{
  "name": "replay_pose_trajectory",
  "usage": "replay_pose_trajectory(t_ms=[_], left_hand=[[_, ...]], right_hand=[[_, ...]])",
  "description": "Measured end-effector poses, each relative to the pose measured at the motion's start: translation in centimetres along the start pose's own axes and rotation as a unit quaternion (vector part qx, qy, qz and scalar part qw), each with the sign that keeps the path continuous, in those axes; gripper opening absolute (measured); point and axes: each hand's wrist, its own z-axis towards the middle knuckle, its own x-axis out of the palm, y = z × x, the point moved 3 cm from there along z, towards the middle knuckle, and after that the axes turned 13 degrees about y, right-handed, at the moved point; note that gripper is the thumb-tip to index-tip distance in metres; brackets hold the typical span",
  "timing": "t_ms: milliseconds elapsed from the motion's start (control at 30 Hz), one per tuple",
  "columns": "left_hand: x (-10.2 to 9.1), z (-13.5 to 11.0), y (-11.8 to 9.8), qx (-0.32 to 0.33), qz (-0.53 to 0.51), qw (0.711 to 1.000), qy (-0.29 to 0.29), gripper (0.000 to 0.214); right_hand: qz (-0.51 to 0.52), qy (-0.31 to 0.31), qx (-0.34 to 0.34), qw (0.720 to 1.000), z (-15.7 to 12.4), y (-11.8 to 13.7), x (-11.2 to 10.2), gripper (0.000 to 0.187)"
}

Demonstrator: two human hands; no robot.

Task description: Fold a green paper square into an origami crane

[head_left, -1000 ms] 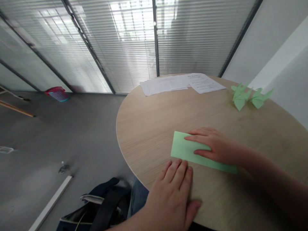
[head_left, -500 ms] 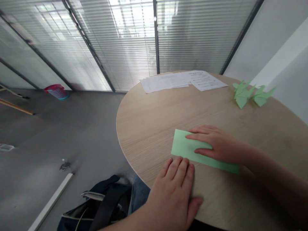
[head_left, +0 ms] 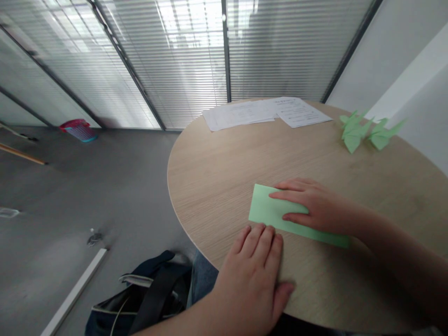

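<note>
A light green paper strip (head_left: 262, 205), rectangular and apparently folded, lies flat on the round wooden table (head_left: 210, 172). My right hand (head_left: 311, 205) rests on the paper with its fingers stretched out and apart, covering the middle and part of the far long edge. Palm down on the wood, my left hand (head_left: 254, 270) lies just below the paper's near edge, its fingertips at or touching that edge. Its fingers are straight and side by side, with the thumb out to the right. Nothing is gripped in either hand.
Folded green paper cranes (head_left: 353, 133) stand at the table's back right. Printed white sheets (head_left: 241, 114) lie along the far edge. A dark bag (head_left: 150, 294) is below the table's left side, and a red and blue basket (head_left: 80, 130) stands on the floor.
The view has shifted slightly, so the table and hands appear a little higher. Both hands and the green paper keep the same places relative to each other.
</note>
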Motion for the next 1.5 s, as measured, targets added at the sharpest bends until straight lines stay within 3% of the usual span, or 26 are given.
replay_pose_trajectory(t_ms=[267,600,733,867,1033,1167,1233,1300,1433,1500], left_hand=[[0.0,0.0,0.0,0.002,0.0,1.0,-0.009,0.064],[-1.0,0.7,0.2,-0.006,-0.035,0.999,-0.013,0.061],[-1.1,1.3,0.4,-0.01,-0.038,0.999,-0.012,0.062],[-1.1,1.4,0.7,-0.012,-0.031,0.999,-0.011,0.062],[-1.1,1.4,0.6,-0.014,-0.038,0.999,-0.007,0.06],[-1.1,1.0,0.8,-0.032,-0.042,0.998,-0.042,0.054],[-1.8,0.7,1.6,-0.039,-0.055,0.993,-0.099,0.051],[-3.4,0.6,3.2,-0.056,-0.093,0.977,-0.181,0.051],[-8.2,2.7,7.6,-0.091,-0.256,0.9,-0.341,0.045],[-10.5,5.3,9.0,-0.069,-0.398,0.853,-0.329,0.045]], right_hand=[[0.008,-0.003,0.008,1.0,-0.1,0.2,-0.1,0.051],[0.07,0.0,0.01,0.997,0.3,1.0,-0.3,0.082],[0.111,-0.003,0.036,0.993,0.5,0.7,-0.7,0.079],[0.212,0.06,0.088,0.971,1.1,-1.0,-1.3,0.077],[0.325,0.171,0.03,0.93,2.0,-2.2,-2.2,0.079],[0.325,0.185,0.032,0.927,2.3,-2.1,-2.4,0.077],[0.364,0.166,0.05,0.915,2.1,-1.8,-2.4,0.075],[0.419,0.102,0.07,0.9,1.9,-1.6,-2.7,0.074],[0.518,-0.106,0.09,0.844,1.6,-1.0,-4.4,0.082],[0.508,-0.195,0.08,0.835,1.7,-0.3,-5.3,0.08]])
